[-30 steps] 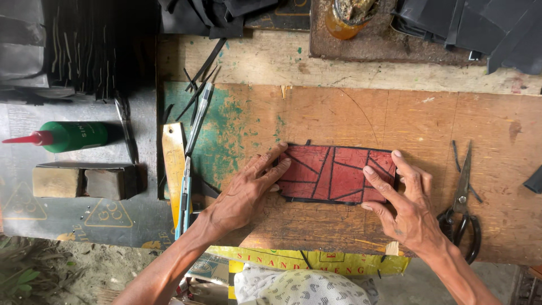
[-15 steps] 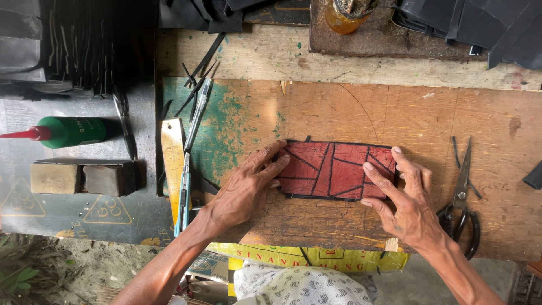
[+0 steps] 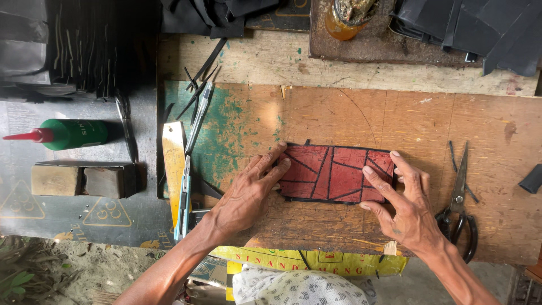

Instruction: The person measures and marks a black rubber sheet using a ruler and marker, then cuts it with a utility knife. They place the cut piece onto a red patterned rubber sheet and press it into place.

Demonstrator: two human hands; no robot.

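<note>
Both hands, our left hand [image 3: 248, 195] and right hand [image 3: 406, 209], lie spread flat, pressing the ends of the red panel [image 3: 333, 172] on the table [image 3: 361, 113], scissors [image 3: 460, 209] unused at right, its black-lined pieces apparently already joined.

Worn plywood work board [image 3: 350, 113] w/ green paint patch at its left, scratched and stained, lying on a pale wooden plank [image 3: 271, 56] behind it. Left of board: dark black mat surface [image 3: 84, 214] w/ faint yellow triangle marks. Rusty metal plate [image 3: 367, 45] at top centre. Below bench edge, bare sandy ground [image 3: 101, 268] w/ a few green leaves [image 3: 17, 279] bottom left. Grey concrete floor [image 3: 418, 285] bottom right. Light is soft, even daylight, no hard shadows
</note>
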